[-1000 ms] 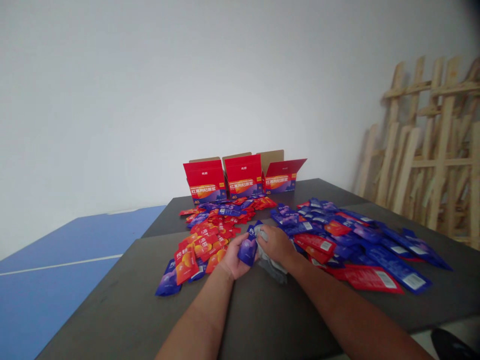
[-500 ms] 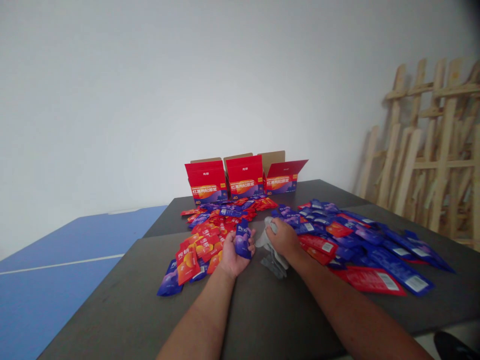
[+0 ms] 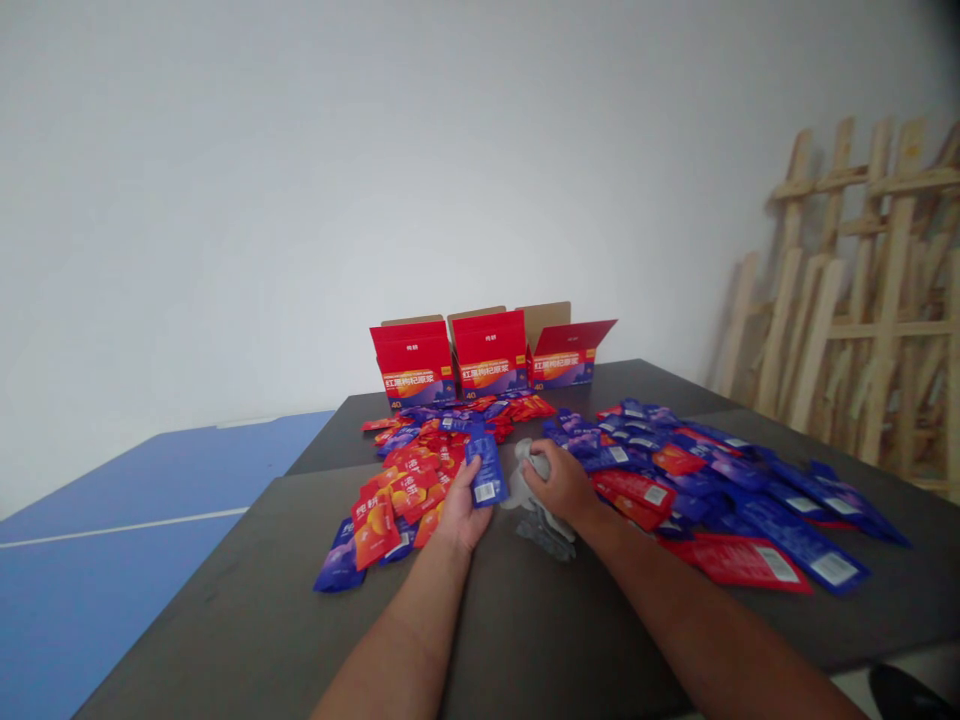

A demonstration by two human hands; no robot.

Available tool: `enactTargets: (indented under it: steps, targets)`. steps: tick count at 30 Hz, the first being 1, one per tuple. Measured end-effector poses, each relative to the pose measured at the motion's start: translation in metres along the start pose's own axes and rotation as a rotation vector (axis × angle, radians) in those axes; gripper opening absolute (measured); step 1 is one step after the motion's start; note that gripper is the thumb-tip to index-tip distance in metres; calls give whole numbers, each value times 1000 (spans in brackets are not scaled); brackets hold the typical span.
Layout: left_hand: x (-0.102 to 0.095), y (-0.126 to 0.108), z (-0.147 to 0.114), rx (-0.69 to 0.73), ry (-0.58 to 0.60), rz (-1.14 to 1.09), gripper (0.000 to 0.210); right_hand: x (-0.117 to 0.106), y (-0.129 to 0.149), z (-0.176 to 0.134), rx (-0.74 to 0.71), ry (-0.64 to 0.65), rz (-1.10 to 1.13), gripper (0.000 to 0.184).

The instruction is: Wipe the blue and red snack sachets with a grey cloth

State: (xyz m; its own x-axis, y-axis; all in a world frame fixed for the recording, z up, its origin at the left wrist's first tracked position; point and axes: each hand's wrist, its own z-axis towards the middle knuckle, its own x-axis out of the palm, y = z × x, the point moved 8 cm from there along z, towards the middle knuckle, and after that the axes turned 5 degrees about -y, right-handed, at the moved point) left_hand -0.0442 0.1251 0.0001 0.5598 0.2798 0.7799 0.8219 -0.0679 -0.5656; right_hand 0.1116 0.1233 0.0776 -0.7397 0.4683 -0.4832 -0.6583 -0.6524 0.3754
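Observation:
My left hand [image 3: 459, 510] grips a blue sachet [image 3: 486, 468], its back with the white barcode label turned toward me. Bunched in my right hand [image 3: 561, 482] is a grey cloth [image 3: 537, 505], whose lower folds hang at the table top. A small gap separates the cloth from the sachet. Left of my left hand lies a pile of red and blue sachets [image 3: 409, 492], mostly front side up. To the right of my right hand spreads another pile, largely blue sachets [image 3: 705, 470] with several red ones, many showing barcodes.
Three red cartons [image 3: 491, 360] with raised flaps stand in a row at the back of the dark table [image 3: 225, 610]. A blue table [image 3: 150, 510] with a white line adjoins on the left. Wooden easels [image 3: 862, 300] lean against the wall at right.
My left hand has flipped the blue sachet from its printed front to its barcode side. My right hand and the cloth have shifted slightly left.

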Motion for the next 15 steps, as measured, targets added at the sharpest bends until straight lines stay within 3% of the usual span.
enactTargets:
  steps: [2, 5, 7, 10, 15]
  targets:
    - [3, 0, 2, 13, 64, 23, 30, 4, 12, -3, -131, 65, 22, 21]
    - [7, 2, 0, 10, 110, 43, 32, 19, 32, -15, -369, 307, -8, 18]
    - [10, 5, -3, 18, 128, 87, 31, 28, 40, -24, -452, 443, -42, 17]
    - [19, 11, -12, 30, 197, 183, 28, 32, 42, -27, -457, 504, -105, 19]
    - [26, 24, -22, 5, 269, 337, 34, 31, 23, -16, -270, 427, -209, 20]
